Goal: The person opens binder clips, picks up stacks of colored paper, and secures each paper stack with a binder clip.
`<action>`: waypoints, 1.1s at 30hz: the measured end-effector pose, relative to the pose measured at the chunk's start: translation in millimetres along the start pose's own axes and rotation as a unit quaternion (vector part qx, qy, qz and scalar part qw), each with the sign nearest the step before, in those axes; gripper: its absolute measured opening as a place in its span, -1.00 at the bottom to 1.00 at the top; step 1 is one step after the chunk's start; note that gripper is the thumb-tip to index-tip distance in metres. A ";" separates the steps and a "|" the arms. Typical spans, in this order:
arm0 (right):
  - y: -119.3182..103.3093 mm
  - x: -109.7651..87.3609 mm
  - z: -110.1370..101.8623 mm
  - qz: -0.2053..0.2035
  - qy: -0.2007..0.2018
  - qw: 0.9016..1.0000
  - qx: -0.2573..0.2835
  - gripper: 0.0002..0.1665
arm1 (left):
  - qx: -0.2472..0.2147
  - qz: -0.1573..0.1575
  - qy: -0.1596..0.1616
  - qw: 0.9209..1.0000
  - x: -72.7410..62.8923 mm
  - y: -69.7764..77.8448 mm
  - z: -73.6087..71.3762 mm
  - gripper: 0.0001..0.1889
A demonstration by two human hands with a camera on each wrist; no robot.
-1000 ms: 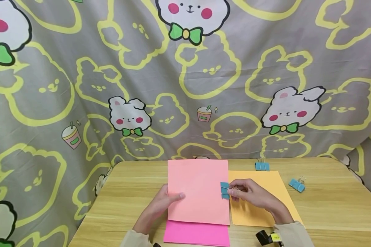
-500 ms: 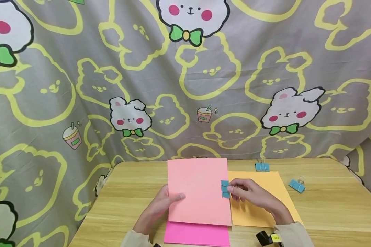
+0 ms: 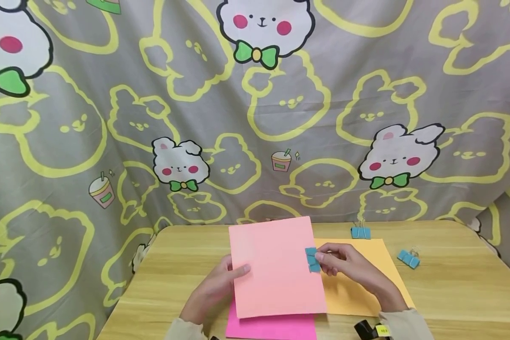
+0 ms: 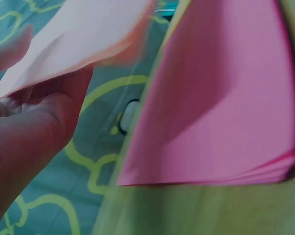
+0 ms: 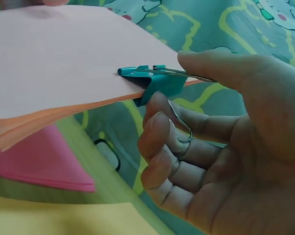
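A stack of salmon-pink paper [image 3: 276,274] is held up and tilted over the table. My left hand [image 3: 218,283] grips its left edge, thumb on the front face and fingers behind. On the right edge sits a teal binder clip [image 3: 312,259], its body straddling the sheets in the right wrist view. My right hand [image 3: 346,264] holds that clip by its wire handles, with the thumb on the upper handle [image 5: 186,74] and curled fingers at the lower wire loop [image 5: 185,132]. Layered sheet edges show along the stack's near side in the right wrist view.
Hot-pink paper [image 3: 272,327] lies on the wooden table [image 3: 161,264] beneath the held stack. Yellow-orange paper [image 3: 365,255] lies to its right. Two more teal binder clips rest there, one at the back [image 3: 361,232] and another binder clip [image 3: 409,259] farther right. A patterned curtain [image 3: 238,118] hangs behind.
The salmon-pink stack has tilted, its lower edge coming nearer and its lower right corner shifting right. The clip on its edge has moved slightly right with my right hand.
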State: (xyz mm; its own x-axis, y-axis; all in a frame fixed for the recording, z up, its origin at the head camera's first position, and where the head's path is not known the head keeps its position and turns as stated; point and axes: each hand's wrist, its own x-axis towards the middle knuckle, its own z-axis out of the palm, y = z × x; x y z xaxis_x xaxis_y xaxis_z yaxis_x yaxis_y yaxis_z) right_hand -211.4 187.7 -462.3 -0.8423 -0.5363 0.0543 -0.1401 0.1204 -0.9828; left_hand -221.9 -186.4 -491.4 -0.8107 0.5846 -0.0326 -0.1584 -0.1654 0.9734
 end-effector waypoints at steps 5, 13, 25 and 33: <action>-6.8 -1.6 2.3 0.001 -0.003 1.000 -0.008 -0.69 | 0.000 0.050 -0.012 0.999 -6.7 10.5 -11.4 -0.70; -20.5 -0.9 15.0 0.000 -0.024 0.999 -0.029 -0.74 | 0.140 0.046 -0.020 0.989 -22.6 40.9 -11.0 -0.65; -34.1 9.2 44.3 -0.023 -0.025 0.997 -0.076 -0.79 | 0.320 0.038 -0.089 0.942 -30.7 64.0 17.5 -0.82; -33.0 10.1 49.4 -0.025 -0.011 0.993 -0.118 -0.70 | 0.335 0.037 -0.060 0.940 -21.5 52.3 22.7 -0.75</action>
State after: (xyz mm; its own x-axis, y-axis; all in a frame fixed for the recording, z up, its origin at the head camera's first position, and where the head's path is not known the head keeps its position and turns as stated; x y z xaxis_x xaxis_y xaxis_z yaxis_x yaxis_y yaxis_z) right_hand -189.7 137.0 -438.0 -0.8198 -0.5644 0.0965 -0.3028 0.2843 -0.9097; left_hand -199.9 -189.6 -434.7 -0.7303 0.6826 0.0277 0.3185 0.3043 0.8978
